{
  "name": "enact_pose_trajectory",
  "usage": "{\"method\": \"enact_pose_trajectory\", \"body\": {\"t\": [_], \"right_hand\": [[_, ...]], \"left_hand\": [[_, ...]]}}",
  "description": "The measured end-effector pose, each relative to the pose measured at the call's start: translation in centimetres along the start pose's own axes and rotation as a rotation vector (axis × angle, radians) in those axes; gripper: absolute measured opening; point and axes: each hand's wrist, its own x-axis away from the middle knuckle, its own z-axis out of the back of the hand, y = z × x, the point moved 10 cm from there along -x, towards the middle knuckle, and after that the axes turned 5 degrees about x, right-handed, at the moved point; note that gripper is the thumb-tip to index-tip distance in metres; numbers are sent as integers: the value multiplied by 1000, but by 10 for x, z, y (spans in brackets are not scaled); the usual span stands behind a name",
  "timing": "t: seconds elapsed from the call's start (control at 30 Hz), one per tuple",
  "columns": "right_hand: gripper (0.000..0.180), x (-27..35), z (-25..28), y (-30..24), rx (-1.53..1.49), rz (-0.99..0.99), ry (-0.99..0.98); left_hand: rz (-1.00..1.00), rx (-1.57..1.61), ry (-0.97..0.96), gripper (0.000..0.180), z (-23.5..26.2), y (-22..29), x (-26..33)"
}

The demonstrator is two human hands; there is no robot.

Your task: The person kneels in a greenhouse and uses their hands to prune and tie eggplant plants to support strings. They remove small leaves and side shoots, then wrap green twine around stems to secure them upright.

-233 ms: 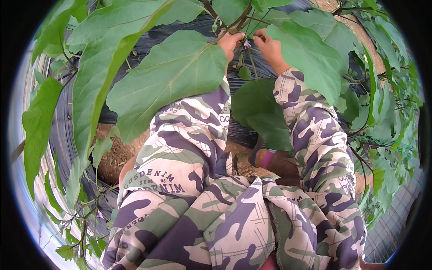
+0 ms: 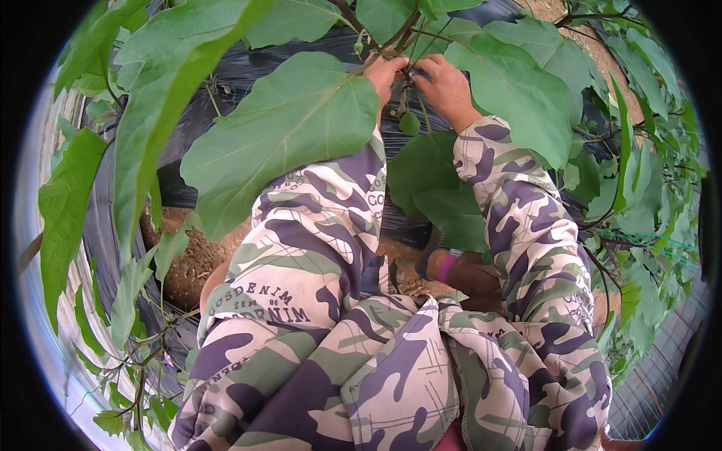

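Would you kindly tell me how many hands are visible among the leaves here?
2. The left hand is at the top centre, on the plant stem; the right hand is just beside it, fingers at the same stem. Big leaves could be hiding others.

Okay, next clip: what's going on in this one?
A person in camouflage sleeves reaches both hands up into a large-leaved green plant. The left hand and right hand meet at a thin stem among the leaves, fingers pinched on it. Black plastic mulch covers the bed behind, with bare soil below.
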Motion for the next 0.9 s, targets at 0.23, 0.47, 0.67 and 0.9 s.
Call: {"method": "enact_pose_trajectory", "body": {"t": [0.23,0.47,0.67,0.9], "right_hand": [[17,-18,-11,47,-250,-246,53],[14,-5,-45,77,-997,-437,-23],[15,-4,-62,98,-1156,-581,-13],[10,13,-65,93,-974,-685,-108]], "left_hand": [[-3,-42,-41,18,-1,-6,-7],[25,-25,-22,17,4,-13,-10],[53,8,-56,20,-1,-9,-3],[60,42,9,22,2,-12,-4]]}}
